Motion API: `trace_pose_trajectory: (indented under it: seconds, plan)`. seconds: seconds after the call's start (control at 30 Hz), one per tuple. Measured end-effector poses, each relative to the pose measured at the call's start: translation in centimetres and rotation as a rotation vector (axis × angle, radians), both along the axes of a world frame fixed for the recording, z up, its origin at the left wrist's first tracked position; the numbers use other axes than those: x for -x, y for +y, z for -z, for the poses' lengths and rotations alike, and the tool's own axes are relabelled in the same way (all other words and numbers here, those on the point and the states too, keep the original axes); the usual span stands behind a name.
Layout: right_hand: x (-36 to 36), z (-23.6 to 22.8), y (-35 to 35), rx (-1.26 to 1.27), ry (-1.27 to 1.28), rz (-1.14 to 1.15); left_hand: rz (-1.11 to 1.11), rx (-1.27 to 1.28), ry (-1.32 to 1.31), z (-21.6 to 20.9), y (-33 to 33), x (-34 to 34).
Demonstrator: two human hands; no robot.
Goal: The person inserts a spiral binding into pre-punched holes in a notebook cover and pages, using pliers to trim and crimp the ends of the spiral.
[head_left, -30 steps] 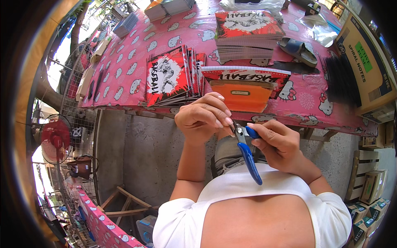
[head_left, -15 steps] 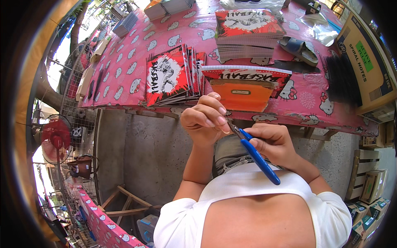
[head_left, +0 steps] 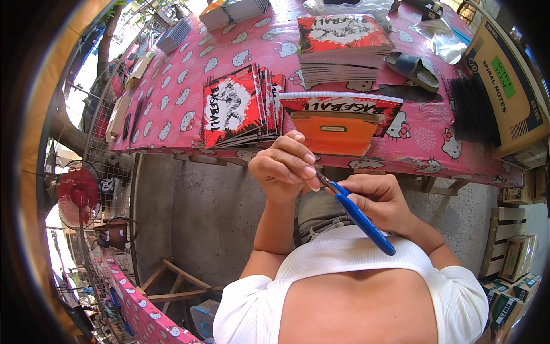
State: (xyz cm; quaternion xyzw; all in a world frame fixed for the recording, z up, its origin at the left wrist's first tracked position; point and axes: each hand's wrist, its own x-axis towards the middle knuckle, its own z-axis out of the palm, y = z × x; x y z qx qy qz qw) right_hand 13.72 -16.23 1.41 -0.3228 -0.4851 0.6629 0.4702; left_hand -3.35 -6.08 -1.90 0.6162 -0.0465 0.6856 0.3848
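Above my lap, my right hand [head_left: 375, 198] grips a pair of pliers [head_left: 364, 223] with blue handles and short metal jaws. The jaws point up and left, toward the fingertips of my left hand [head_left: 285, 166]. My left fingers are pinched together right at the jaw tips; whatever is between them is too small or hidden to name. Just beyond my hands, an orange wooden block [head_left: 335, 135] stands at the table's near edge. A red-covered notebook [head_left: 344, 104] lies on it, its white page edge facing away from me.
On the pink patterned table [head_left: 166, 120] are fanned red notebooks [head_left: 232, 106] and a taller notebook stack [head_left: 344, 40]. A blue clog [head_left: 413, 70], black spiral bindings [head_left: 472, 114] and a cardboard box [head_left: 504, 86] sit on the right. A fan [head_left: 78, 192] stands at left.
The pliers have tilted slightly, with their handle end shifting right. My left hand has moved a little left and its fingers have shifted at the jaw tips.
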Motion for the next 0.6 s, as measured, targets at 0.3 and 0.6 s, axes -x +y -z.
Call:
trace_pose_trajectory:
  seconds: [0.3,0.6]
  plan:
    - [-0.09,-0.15,-0.27,-0.21,-0.099,0.068,-0.087,-0.058,0.023,0.16,-0.09,-0.04]
    - [-0.09,-0.27,-0.34,-0.571,-0.421,0.243,-0.051,-0.01,-0.008,-0.24,-0.6,-0.41]
